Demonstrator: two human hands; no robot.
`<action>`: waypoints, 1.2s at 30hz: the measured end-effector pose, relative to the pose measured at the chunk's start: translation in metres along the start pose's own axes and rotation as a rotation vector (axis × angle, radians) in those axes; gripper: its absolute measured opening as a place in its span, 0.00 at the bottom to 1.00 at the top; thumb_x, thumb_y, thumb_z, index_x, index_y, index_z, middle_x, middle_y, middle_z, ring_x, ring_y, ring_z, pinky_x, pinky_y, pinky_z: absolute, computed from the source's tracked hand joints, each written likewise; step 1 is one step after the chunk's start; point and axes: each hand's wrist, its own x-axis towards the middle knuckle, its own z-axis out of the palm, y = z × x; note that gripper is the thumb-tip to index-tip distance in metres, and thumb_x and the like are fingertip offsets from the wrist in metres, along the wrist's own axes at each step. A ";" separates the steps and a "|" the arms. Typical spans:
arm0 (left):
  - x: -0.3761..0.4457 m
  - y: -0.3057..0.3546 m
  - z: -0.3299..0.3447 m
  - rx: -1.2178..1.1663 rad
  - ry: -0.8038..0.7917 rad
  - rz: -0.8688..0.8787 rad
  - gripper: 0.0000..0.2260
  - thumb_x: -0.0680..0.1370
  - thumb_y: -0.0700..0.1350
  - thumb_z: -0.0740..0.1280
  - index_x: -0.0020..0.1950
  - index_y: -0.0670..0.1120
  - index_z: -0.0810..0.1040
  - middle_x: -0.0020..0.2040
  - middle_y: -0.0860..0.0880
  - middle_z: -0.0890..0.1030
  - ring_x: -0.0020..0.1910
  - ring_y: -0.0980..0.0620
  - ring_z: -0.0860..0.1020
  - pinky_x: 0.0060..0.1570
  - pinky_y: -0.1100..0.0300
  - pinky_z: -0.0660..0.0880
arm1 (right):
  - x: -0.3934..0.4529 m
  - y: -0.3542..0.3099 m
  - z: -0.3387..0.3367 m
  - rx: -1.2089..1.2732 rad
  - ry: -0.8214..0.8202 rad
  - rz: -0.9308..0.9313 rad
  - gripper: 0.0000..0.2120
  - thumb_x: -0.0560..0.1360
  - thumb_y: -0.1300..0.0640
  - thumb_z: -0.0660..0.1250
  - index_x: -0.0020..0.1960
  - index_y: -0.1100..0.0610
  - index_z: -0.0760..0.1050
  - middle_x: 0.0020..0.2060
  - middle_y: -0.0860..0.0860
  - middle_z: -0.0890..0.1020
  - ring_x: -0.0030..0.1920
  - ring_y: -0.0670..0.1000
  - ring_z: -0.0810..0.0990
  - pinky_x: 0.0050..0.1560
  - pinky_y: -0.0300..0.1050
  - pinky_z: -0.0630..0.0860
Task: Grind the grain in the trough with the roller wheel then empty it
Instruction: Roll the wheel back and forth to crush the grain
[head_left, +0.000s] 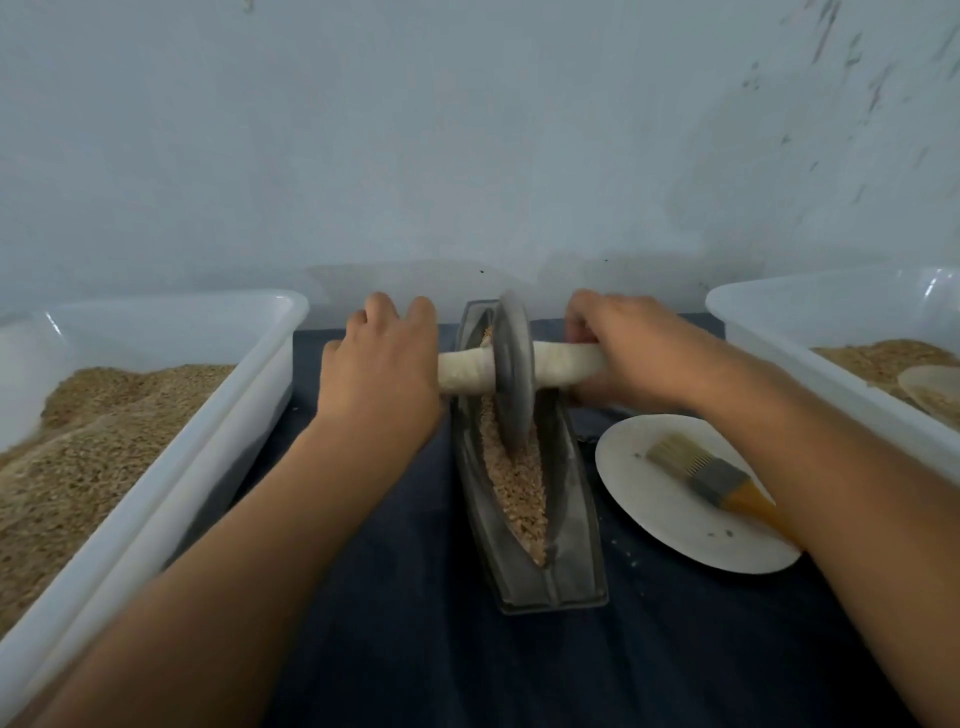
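Note:
A dark boat-shaped metal trough (574, 540) lies lengthwise on the dark cloth, with brown grain (514, 483) along its groove. A grey roller wheel (516, 374) stands upright in the far half of the trough, on a pale cross handle (558, 364). My left hand (382, 364) lies over the handle's left end with the fingers stretched forward. My right hand (618, 353) grips the handle's right end, fingers curled round it.
A white tub (171, 467) heaped with grain stands at the left. Another white tub (831, 332) with grain and a shell-like scoop (932, 395) stands at the right. A white plate (670, 519) holding a brush (711, 475) lies right of the trough. A wall rises behind.

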 end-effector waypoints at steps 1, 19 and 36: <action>0.002 -0.004 0.007 -0.062 0.046 0.012 0.18 0.71 0.46 0.74 0.54 0.47 0.69 0.51 0.45 0.68 0.46 0.46 0.69 0.44 0.50 0.72 | 0.004 0.004 0.005 0.042 0.084 -0.018 0.21 0.66 0.47 0.78 0.51 0.49 0.70 0.47 0.48 0.76 0.44 0.50 0.74 0.34 0.43 0.66; -0.011 0.014 -0.027 0.294 -0.120 0.060 0.11 0.75 0.47 0.66 0.56 0.50 0.70 0.37 0.52 0.67 0.38 0.49 0.68 0.37 0.54 0.65 | -0.003 -0.001 -0.023 -0.129 -0.141 0.000 0.10 0.68 0.46 0.75 0.49 0.42 0.82 0.36 0.44 0.80 0.39 0.46 0.77 0.33 0.42 0.69; -0.026 0.016 -0.066 0.298 -0.242 0.104 0.12 0.74 0.57 0.67 0.55 0.56 0.75 0.40 0.54 0.71 0.41 0.51 0.71 0.40 0.57 0.65 | -0.022 -0.012 -0.050 -0.169 -0.379 -0.020 0.16 0.70 0.39 0.74 0.52 0.40 0.72 0.45 0.38 0.78 0.42 0.40 0.78 0.43 0.46 0.76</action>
